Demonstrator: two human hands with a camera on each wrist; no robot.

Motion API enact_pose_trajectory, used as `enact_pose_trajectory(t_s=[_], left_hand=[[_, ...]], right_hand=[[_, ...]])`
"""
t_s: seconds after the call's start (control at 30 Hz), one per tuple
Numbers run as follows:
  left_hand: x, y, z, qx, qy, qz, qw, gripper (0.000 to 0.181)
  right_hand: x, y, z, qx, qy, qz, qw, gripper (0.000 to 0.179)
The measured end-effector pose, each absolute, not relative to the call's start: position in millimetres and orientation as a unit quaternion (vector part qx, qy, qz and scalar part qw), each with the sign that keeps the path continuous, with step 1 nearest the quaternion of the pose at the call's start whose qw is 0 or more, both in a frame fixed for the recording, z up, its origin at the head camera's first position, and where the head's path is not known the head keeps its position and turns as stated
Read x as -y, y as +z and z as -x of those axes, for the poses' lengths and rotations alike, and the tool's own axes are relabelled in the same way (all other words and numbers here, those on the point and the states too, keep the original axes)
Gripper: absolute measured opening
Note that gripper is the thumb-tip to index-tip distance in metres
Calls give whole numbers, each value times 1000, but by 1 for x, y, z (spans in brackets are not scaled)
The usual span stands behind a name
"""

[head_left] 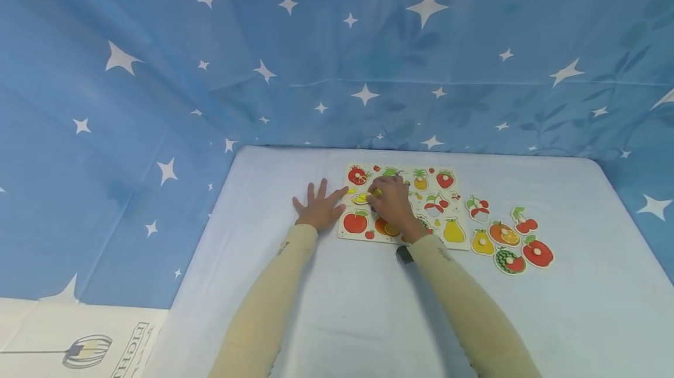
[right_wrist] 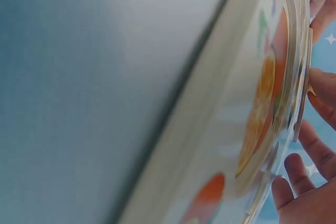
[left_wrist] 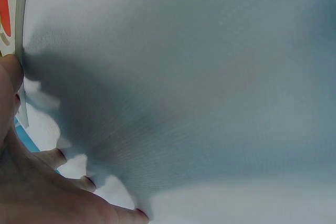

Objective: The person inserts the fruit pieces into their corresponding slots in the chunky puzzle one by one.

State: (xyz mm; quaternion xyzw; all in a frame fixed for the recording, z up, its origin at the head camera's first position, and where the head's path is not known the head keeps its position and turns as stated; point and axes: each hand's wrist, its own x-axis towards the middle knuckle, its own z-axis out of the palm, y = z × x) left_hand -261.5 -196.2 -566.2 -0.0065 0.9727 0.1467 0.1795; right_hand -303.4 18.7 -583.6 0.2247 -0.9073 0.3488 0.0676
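A fruit puzzle board (head_left: 347, 236) lies on the white-covered table, with printed fruits and some knobbed pieces on it. My right hand (head_left: 394, 202) is over the board's left middle. Its thumb and fingers pinch a yellow fruit puzzle piece (head_left: 360, 199), partly hidden under the hand; which fruit it is I cannot tell. The right wrist view shows the board side-on, with the curled fingers (right_wrist: 310, 179) beyond its printed orange (right_wrist: 258, 114). Fingers spread, my left hand (head_left: 318, 212) rests at the board's left edge, its thumb (left_wrist: 11, 72) touching that edge.
Right of the board lie several knobbed pieces: cherries (head_left: 525, 221), an orange (head_left: 504, 233), a pear (head_left: 481, 243), a watermelon (head_left: 509, 261) and an apple (head_left: 538, 251). A small dark object (head_left: 404, 254) sits by my right sleeve. Blue starry cloth (head_left: 326, 62) hangs behind the table.
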Motion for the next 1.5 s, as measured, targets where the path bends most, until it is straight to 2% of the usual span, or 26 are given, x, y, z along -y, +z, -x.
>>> enact_pose_trajectory(t_s=[0.73,0.83,1.0,1.1,1.23,1.5], left_hand=[[195,-566,263,-973,147,6,178,61],[195,-567,263,-972,144,10,183,62],[196,-570,265,-972,143,10,188,63],[193,-572,263,-972,154,-2,180,62],[195,-571,259,-972,164,-6,167,60],[197,-563,257,-971,166,-10,173,61]], right_hand=[[-8,-579,297,927,317,-200,30,14],[-10,-580,297,927,309,-212,14,26],[-15,-577,297,930,295,-217,-41,69],[-21,-576,294,933,290,-202,-71,87],[-21,-577,294,931,290,-209,-80,95],[-29,-573,293,925,298,-224,-67,95]])
